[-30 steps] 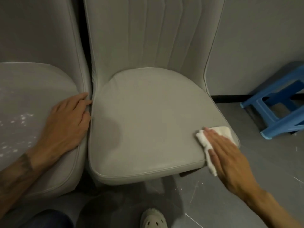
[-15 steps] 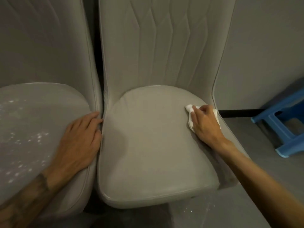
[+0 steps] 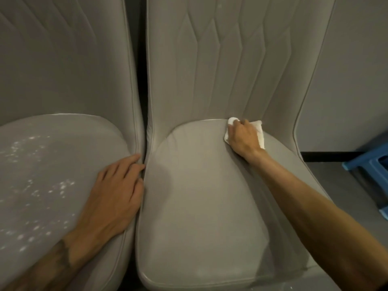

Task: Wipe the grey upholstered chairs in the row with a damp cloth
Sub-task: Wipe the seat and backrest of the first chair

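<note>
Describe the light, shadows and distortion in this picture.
In the head view the light is dim; the left hand throws a faint shadow on the right seat; the wide lens bows the chair backs; the white cloth is brightest; pale speckles dot the left seat.

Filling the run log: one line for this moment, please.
right hand holds cloth on right seat, rear edge | left hand rests on left seat

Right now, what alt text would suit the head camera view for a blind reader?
A person's right hand holds a white cloth against the back of a grey chair seat, while the left hand rests flat on the neighbouring speckled seat. A blue stool stands at right.
</note>
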